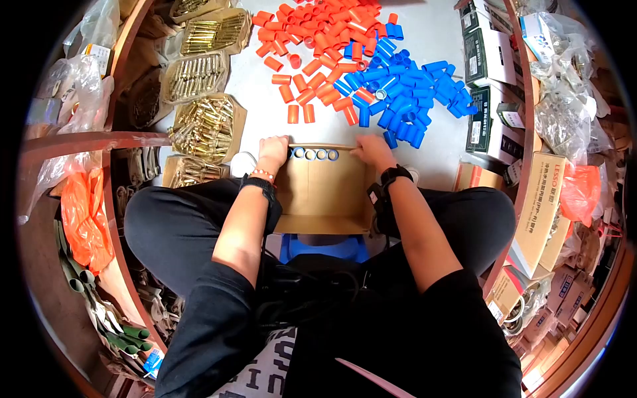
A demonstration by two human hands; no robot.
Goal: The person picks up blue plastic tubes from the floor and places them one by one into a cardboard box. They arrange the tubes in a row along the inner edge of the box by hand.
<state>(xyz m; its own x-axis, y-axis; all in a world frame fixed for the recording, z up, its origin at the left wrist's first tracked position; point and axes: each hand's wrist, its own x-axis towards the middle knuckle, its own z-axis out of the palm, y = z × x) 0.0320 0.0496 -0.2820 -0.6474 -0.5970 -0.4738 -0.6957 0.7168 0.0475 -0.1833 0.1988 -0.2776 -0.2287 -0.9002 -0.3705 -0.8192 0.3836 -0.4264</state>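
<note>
An open cardboard box stands between my legs, its opening facing up. A single row of several blue pipe sleeves, ends showing, lines its far wall. My left hand is closed on the far left corner of the box. At the opposite far corner, my right hand has its fingers curled over the rim. The fingertips of both hands are partly hidden. Ahead on the floor lie loose blue pipe sleeves, beside a heap of orange-red pipe sleeves.
Cartons of brass-coloured bolts line the left side. Dark-and-white boxes stand at the right. Brown shelf rails flank both sides, with plastic bags and a tall carton beyond. A blue stool is under the box's near edge.
</note>
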